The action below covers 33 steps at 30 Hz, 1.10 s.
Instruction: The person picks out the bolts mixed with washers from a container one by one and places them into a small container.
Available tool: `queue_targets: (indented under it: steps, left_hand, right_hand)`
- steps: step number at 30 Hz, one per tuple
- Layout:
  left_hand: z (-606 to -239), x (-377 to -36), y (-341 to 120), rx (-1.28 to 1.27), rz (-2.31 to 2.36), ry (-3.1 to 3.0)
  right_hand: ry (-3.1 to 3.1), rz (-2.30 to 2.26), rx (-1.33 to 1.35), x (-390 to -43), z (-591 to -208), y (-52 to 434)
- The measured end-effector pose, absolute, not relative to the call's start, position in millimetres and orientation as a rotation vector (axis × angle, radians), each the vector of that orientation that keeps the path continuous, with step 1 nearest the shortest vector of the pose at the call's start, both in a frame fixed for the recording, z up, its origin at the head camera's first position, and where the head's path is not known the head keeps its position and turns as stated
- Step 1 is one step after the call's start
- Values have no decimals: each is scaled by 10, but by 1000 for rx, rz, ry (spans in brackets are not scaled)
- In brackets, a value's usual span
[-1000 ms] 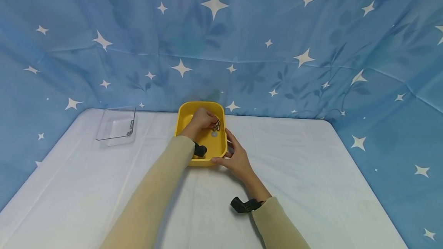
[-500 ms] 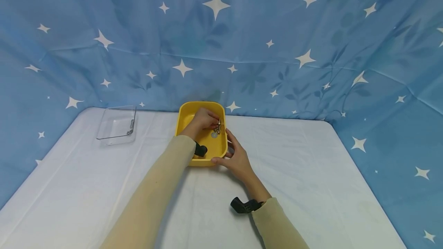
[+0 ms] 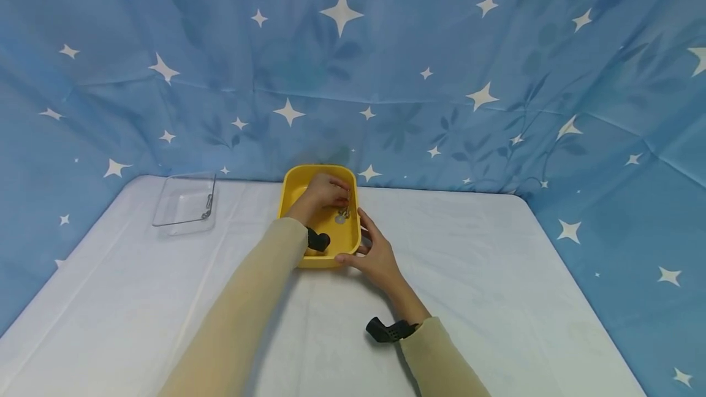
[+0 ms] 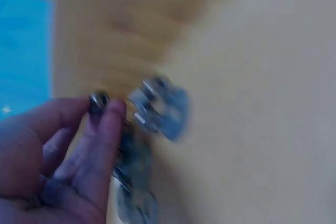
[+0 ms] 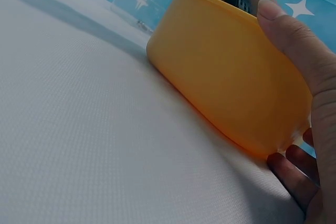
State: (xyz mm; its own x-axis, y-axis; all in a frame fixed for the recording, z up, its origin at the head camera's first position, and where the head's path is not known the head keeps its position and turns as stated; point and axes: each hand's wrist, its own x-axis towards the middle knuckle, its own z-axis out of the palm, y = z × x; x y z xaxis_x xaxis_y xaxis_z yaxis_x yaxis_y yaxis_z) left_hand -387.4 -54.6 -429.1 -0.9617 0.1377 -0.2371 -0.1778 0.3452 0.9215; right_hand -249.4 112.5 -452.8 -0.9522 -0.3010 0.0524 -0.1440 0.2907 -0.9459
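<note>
A yellow plastic bin (image 3: 346, 239) stands on the table near its back edge. My left hand (image 3: 324, 191) reaches into it, toward its right wall. In the left wrist view, the thumb and a finger pinch a small shiny metal piece, seen end-on like a bolt (image 4: 98, 101); the rest of it is hidden. Beside the fingertips lie several blurred metal fasteners and a round washer (image 4: 177, 114). My right hand (image 3: 378, 257) holds the bin's near right corner. Its thumb rests at the rim while the other fingers curl at the lower side, as the right wrist view shows.
At the back left of the table stands a clear open box (image 3: 182, 220) with a few small metal parts (image 3: 207, 207) at its right side. The white-covered table (image 3: 485, 274) ends at a blue star-patterned curtain (image 3: 397, 48).
My left hand stays in the bin with small finger movements. The loose metal pieces by its fingertips have shifted slightly toward the washer. My right hand keeps its hold on the corner.
</note>
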Motion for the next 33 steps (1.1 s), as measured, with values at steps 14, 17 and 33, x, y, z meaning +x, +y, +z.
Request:
queue_targets:
  steps: [14,17,33]
  left_hand:
    - [-4078,-3751,-730,-36,1654,2357]
    - [-4043,-3732,-773,-46,1650,2360]
    - [-3853,-3569,-1104,-65,1699,2363]
  right_hand:
    - [2400,-1757,-407,-2492,-4551,1101]
    - [2399,-1757,-396,-2493,-4539,1103]
    - [2413,-1751,-346,-2516,-4553,1074]
